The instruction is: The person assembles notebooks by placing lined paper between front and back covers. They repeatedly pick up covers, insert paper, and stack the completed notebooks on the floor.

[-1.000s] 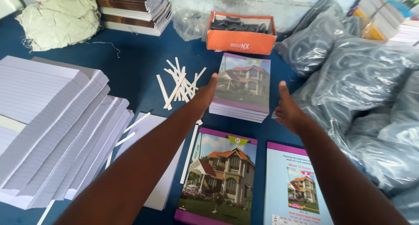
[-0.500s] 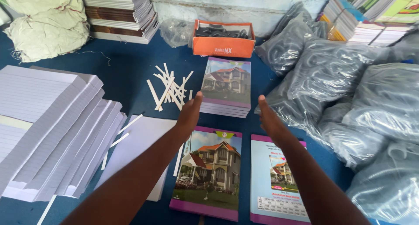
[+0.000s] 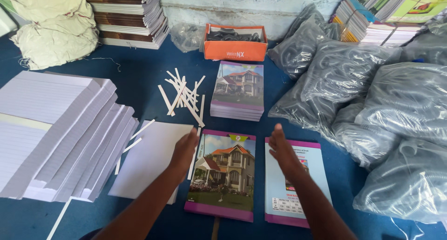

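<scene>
1. The left hand (image 3: 185, 149) is spread open and holds nothing, hovering over the left edge of a purple-bordered house-picture cover sheet (image 3: 223, 175).
2. The right hand (image 3: 283, 150) is open too, above the light-blue printed back cover (image 3: 302, 193) beside it.
3. Both covers lie flat on the blue worktop (image 3: 139, 72).

An orange box (image 3: 235, 43) of dark items stands at the far wall, white strips (image 3: 182, 98) scattered before it. Grey plastic bags (image 3: 372, 105) lie right; ruled paper stacks (image 3: 56, 133) left; cloth sacks (image 3: 51, 28) far left.
</scene>
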